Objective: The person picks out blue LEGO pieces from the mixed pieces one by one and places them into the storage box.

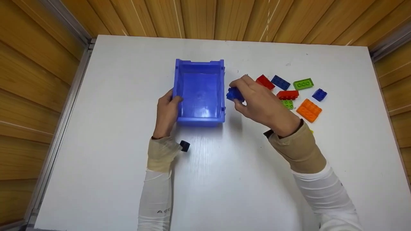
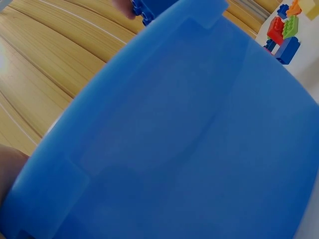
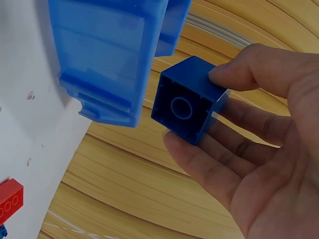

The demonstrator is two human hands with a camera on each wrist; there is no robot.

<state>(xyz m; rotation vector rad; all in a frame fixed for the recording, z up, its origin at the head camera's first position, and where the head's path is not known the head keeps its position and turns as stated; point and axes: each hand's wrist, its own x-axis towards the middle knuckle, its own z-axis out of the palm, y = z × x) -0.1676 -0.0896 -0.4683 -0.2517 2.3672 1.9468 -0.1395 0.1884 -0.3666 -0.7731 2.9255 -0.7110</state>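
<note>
**Inspector:** Position of the hands?

**Assistant:** The left hand (image 1: 167, 110) is against the left wall of the blue bin (image 1: 199, 120), fingers curled over the rim, gripping it. The right hand (image 1: 261, 104) pinches a blue block (image 1: 234, 94) between thumb and fingertips; the right wrist view shows its hollow underside facing the camera.

**Inspector:** Where is that block in relation to the bin?

**Assistant:** Just beside the bin's right wall, outside it and held off the white table (image 1: 224, 179). It is not over the opening.

**Inspector:** Contents of the bin?

**Assistant:** The head view shows a bare floor, no blocks inside. The left wrist view is filled by the bin wall and adds little.

**Inspector:** What lies loose?

**Assistant:** To the right of the right hand: two red bricks (image 1: 265, 82) (image 1: 287, 95), a dark blue brick (image 1: 280, 82), a green brick (image 1: 303, 84), a small blue block (image 1: 319, 94), a small green block (image 1: 287, 104) partly hidden by the hand, and an orange brick (image 1: 309, 110). A sliver of yellow shows by the right wrist; I cannot tell what it is.

**Inspector:** Progress, in your judgement?

**Assistant:** Very early. If the blocks are being loaded into the bin, none is in, the first is in hand at the wall, and seven or more are left on the table
</note>
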